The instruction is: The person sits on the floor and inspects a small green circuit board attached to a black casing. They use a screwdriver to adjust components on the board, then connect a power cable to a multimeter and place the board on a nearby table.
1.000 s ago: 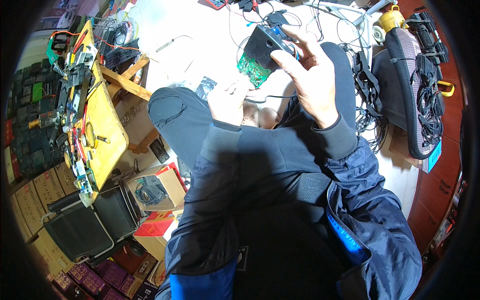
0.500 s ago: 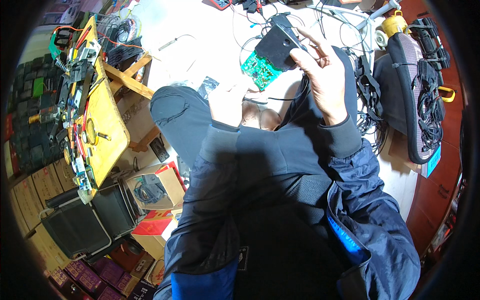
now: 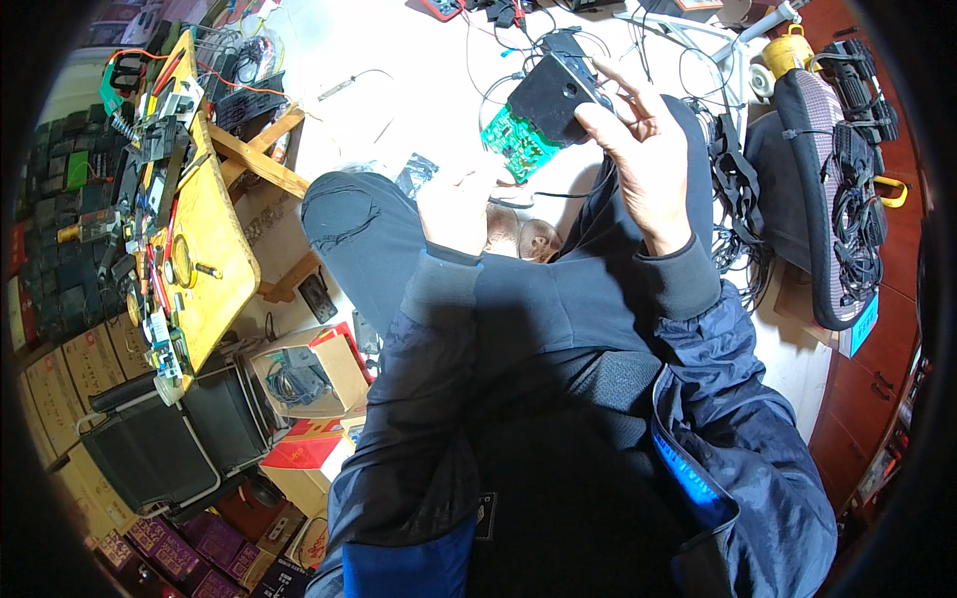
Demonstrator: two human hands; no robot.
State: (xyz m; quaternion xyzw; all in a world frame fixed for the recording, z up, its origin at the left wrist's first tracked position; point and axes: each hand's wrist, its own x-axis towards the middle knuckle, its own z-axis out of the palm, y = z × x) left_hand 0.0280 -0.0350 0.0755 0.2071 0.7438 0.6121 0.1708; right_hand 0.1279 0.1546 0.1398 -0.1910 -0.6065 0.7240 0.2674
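Note:
My right hand (image 3: 653, 164) grips the right edge of a black casing (image 3: 548, 92), its thumb on the near side and its fingers spread beyond. From under the casing a green circuit board (image 3: 516, 143) with small components sticks out, tilted toward my left hand. My left hand (image 3: 457, 211) is closed beside the board's lower corner. Glare washes out its fingertips, and what they pinch cannot be made out. A thin black cable (image 3: 563, 195) runs from near the left fingers toward my right thigh.
A yellow workbench (image 3: 221, 269) strewn with tools and parts stands at left, above a folded black chair (image 3: 164, 439) and open cartons (image 3: 309, 374). At right, bundled cables (image 3: 859, 249) hang over a padded seat. More cables and a white metal stand (image 3: 733, 60) lie ahead.
The casing and board tilt slightly in my right hand, and its thumb shifts a little to the left. My left hand stays nearly in place.

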